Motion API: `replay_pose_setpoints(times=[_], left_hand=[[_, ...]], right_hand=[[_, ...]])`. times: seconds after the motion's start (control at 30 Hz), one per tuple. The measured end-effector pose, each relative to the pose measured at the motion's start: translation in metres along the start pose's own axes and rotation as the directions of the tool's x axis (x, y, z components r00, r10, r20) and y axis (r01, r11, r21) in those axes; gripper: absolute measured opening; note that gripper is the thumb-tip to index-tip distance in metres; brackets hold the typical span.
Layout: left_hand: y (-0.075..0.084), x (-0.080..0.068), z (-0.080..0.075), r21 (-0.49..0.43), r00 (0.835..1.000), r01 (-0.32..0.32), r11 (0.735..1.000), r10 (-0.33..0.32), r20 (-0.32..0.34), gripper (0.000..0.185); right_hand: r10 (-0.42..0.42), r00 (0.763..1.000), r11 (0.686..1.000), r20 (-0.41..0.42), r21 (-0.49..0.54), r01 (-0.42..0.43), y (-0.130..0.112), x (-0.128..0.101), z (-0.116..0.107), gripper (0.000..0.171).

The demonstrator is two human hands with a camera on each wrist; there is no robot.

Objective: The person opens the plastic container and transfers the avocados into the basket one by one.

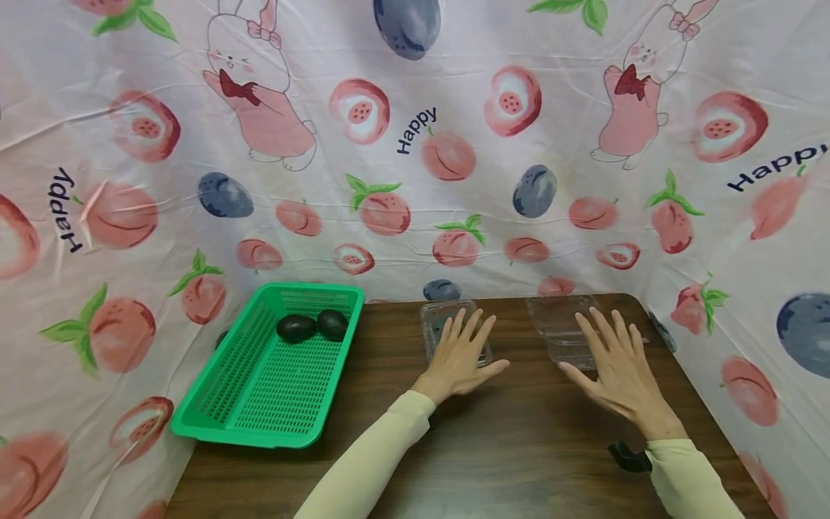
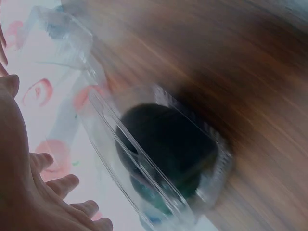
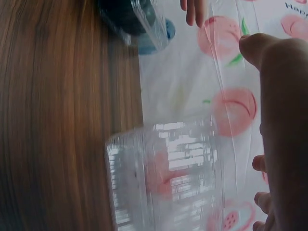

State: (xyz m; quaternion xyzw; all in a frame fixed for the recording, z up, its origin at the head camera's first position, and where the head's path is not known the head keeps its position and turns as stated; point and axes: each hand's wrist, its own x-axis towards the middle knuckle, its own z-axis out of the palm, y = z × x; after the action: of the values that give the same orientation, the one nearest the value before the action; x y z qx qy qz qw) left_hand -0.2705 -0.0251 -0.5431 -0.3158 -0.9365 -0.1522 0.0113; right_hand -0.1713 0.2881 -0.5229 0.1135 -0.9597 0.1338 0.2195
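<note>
Pale-yellow sleeves [image 1: 366, 461] cross the brown wood-grain bench [image 1: 512, 461]. Right of the green perforated plastic basket [image 1: 275, 400], which holds two black oval fruits [image 1: 296, 329], the left hand [image 1: 456, 366] is near a clear plastic box [image 1: 433, 317] with dark contents [image 2: 156, 132]; farther right, the right hand [image 1: 616, 375] is near an open transparent plastic container [image 1: 563, 347]. Both hands' fingers are spread, released.

A cloth-walled booth [image 1: 39, 137] holds a dark wood-grained surface [image 1: 506, 447]; whether it stands in a home, a workshop or a studio cannot be told. Pale, creased fabric [image 1: 454, 86] hangs at the back and along both sides, printed with peaches [image 1: 449, 156], blue fruit [image 1: 534, 191], rabbits [image 1: 275, 133] in red bows [image 1: 238, 89] and the word "Happy" [image 1: 416, 131], hiding the surroundings. The surface reaches close to the rear fabric.
</note>
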Motion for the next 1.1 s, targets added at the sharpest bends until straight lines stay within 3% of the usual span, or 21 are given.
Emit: replay_pose_setpoints(times=[0.27,0.77,1.1], left_hand=[[-0.024,-0.012,-0.011,-0.049,0.998,0.029,0.998,-0.031,-0.052,0.091],[-0.077,-0.037,-0.018,-0.167,0.980,0.165,0.972,-0.181,-0.085,0.092],[-0.093,-0.034,-0.023,-0.185,0.970,0.221,0.958,-0.236,-0.064,0.092]], right_hand=[[-0.034,0.999,0.999,0.011,0.012,0.034,-0.017,0.008,0.009,0.099],[-0.148,0.989,0.988,-0.009,0.033,0.149,-0.053,0.025,0.033,0.097],[-0.176,0.984,0.983,0.018,0.054,0.175,-0.074,0.032,0.053,0.095]])
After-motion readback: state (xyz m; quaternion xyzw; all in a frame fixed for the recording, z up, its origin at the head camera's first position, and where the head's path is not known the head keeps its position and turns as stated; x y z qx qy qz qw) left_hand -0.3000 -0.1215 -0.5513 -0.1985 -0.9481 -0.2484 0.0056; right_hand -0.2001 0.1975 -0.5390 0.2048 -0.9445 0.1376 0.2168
